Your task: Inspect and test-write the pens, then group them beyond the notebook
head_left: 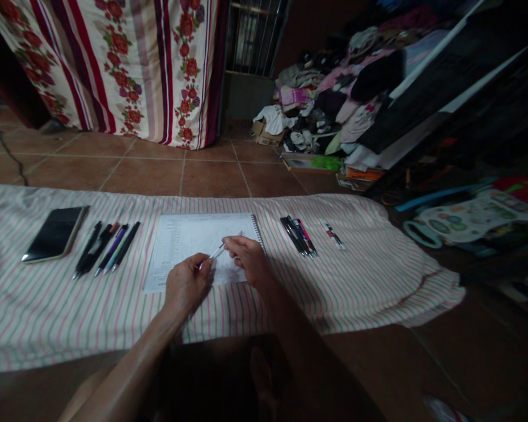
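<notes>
A white pen (pixel 215 252) is gripped at both ends over a spiral notebook (pixel 189 243) that lies open on a striped cloth (pixel 356 275). My left hand (pixel 186 285) is closed on the pen's near end. My right hand (pixel 246 258) pinches the far end with its fingers pressed together. Both hands rest above the lower part of the page.
Several dark pens (pixel 108 248) and a black phone (pixel 55 233) lie left of the notebook. More pens (pixel 299 235) and a white marker (pixel 333 234) lie to its right. A flowered bedcover (pixel 127 64) hangs behind; a clothes pile (pixel 334 105) and toys (pixel 466 220) fill the right.
</notes>
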`<act>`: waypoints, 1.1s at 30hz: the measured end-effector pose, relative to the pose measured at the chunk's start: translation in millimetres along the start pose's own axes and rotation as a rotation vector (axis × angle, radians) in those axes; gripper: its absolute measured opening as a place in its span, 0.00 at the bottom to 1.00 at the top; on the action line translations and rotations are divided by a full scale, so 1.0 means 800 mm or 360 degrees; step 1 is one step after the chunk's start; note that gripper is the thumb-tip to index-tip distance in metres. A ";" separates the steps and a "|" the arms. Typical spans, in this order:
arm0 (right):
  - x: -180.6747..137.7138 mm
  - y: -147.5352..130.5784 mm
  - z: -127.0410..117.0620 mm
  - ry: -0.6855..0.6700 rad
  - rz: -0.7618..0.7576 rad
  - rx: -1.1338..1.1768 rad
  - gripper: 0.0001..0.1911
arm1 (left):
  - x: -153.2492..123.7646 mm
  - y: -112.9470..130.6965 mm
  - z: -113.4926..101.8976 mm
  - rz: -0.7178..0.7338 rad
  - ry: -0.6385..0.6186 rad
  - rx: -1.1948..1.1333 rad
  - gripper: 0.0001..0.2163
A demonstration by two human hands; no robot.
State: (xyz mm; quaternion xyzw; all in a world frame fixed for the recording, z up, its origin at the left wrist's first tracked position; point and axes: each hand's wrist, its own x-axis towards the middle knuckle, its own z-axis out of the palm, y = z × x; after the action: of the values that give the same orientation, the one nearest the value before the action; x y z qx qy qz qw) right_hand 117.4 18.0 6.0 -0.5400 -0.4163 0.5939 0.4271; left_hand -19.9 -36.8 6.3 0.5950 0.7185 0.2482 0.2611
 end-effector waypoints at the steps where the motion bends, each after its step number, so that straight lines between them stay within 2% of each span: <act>1: 0.001 0.000 0.000 0.0023 -0.0001 0.0023 0.15 | 0.000 0.000 -0.001 -0.0018 -0.0001 0.0016 0.13; 5: 0.012 0.002 -0.006 0.0114 -0.0034 0.0084 0.16 | -0.002 0.000 -0.007 -0.0078 -0.0006 0.0132 0.13; 7: 0.018 0.005 -0.009 0.0176 -0.0089 -0.0049 0.14 | -0.003 -0.002 -0.012 -0.0115 -0.0011 0.0182 0.13; 14: 0.023 0.019 -0.005 0.0190 -0.0561 -0.1359 0.08 | -0.002 -0.013 -0.024 -0.0149 0.0032 0.0198 0.14; 19: 0.017 0.021 0.007 0.0217 -0.0736 -0.1886 0.08 | -0.001 -0.014 -0.025 -0.0146 0.0027 0.0164 0.13; 24: 0.020 0.026 0.013 0.0195 -0.0756 -0.2003 0.07 | -0.001 -0.016 -0.028 -0.0149 0.0036 0.0200 0.13; 33: 0.021 0.027 0.006 0.0187 -0.0804 -0.1795 0.07 | 0.000 -0.018 -0.030 -0.0166 0.0019 0.0216 0.14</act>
State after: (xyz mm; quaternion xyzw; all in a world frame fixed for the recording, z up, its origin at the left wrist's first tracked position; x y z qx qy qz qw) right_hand 110.2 27.7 -19.0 -0.5992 -0.7567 0.1322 0.2256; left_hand -46.5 -40.1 14.6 0.5715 0.7653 0.1886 0.2285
